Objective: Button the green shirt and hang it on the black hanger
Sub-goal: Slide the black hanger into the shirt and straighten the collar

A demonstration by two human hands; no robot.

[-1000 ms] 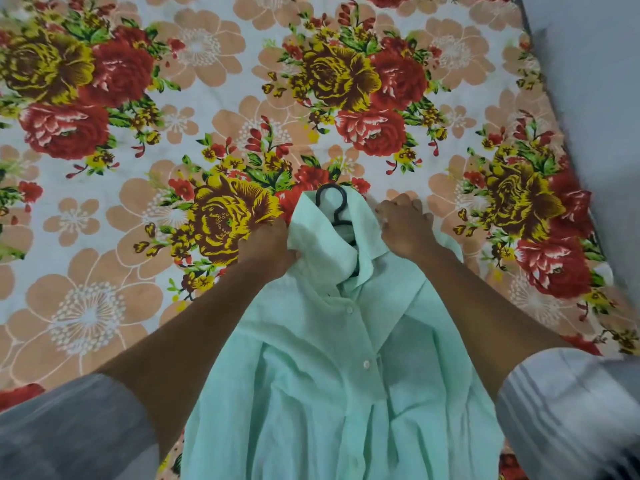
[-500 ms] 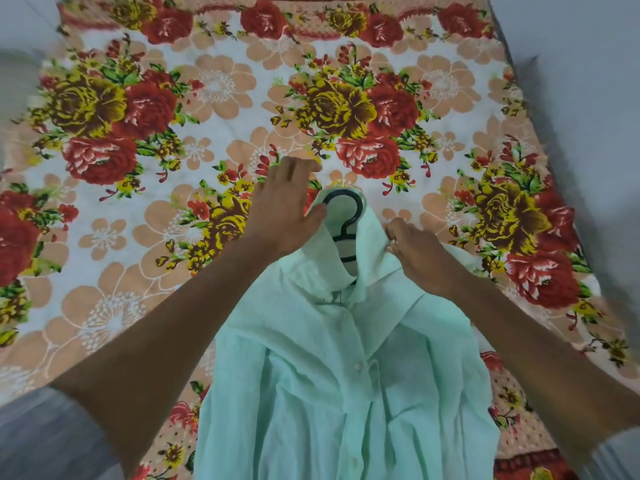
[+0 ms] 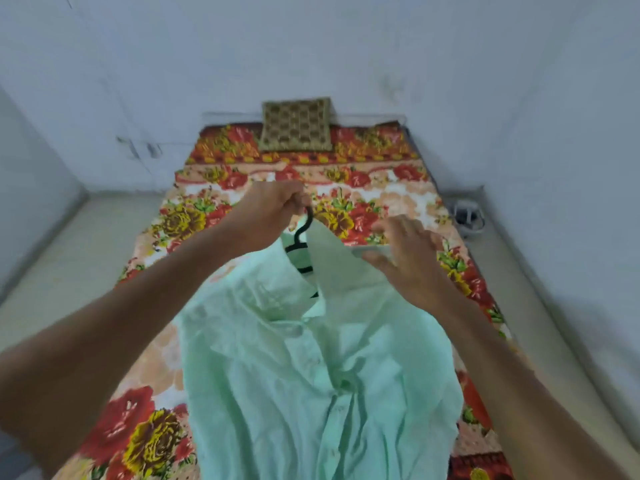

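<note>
Hanging from its black hanger (image 3: pixel 300 233), the green shirt (image 3: pixel 311 368) is lifted over the near half of a floral bedsheet (image 3: pixel 194 220), its lower part trailing down toward the bottom edge of the view. The placket looks buttoned down the middle, though motion blur makes the topmost button hard to judge. Only the hanger's hook and a short stretch of its neck show above the collar; the rest sits inside the shirt, with a dark sliver visible at the collar opening.

The left hand (image 3: pixel 273 207) has its fingers curled round the top of the hook, gripping it and bearing the garment. The right hand (image 3: pixel 405 251) is at the shirt's right collar and shoulder; its thumb and fingers appear to pinch the raised collar edge, with the other fingers spread loosely above the cloth. Both forearms reach in from the bottom corners.

Farther out, the sheet covers a mattress that runs away to the far wall (image 3: pixel 311 46), where a brown patterned cushion (image 3: pixel 296 124) stands leaning against it. A pale floor (image 3: pixel 69 258) lies on both sides of the mattress, and a small white tangle of cable or a plug block (image 3: pixel 467 216) rests on the floor near the right-hand wall.
</note>
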